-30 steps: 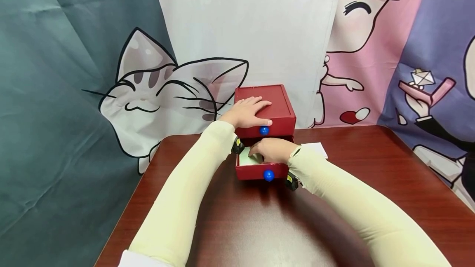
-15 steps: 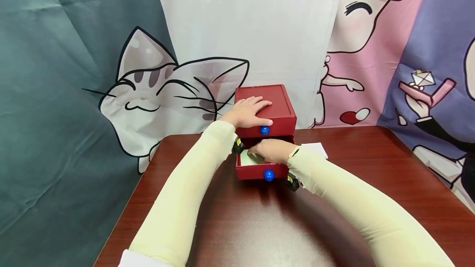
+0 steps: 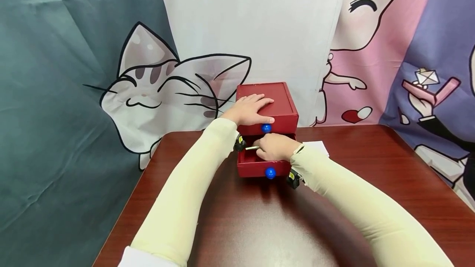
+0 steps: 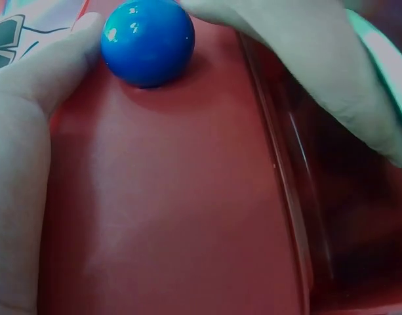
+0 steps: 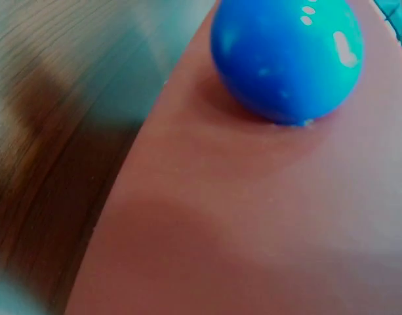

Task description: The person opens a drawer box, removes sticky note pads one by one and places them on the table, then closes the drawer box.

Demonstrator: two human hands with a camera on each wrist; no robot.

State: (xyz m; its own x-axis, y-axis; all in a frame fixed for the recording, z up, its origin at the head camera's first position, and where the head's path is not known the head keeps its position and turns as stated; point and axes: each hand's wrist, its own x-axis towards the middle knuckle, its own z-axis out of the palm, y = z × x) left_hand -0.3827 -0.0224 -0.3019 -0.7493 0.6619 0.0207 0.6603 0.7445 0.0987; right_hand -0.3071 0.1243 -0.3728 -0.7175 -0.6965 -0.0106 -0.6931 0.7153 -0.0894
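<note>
green paper point(image 3: 253, 148) has come up off the bottom of the open drawer point(image 3: 254, 169), now near edge-on over it. right grip point(image 3: 276, 146) pinching it; left grip point(image 3: 249, 110) spread, resting on red box point(image 3: 276, 92).

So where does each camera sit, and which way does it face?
Head: on the person's head, forward and down at the red drawer box; left grip, right grip and sleeves show.
Left wrist: worn there, facing the upper blue knob; parts of both grips show.
Right wrist: worn there, facing the lower blue knob; no body part plainly shows.
Head and left wrist share the upper blue knob.
</note>
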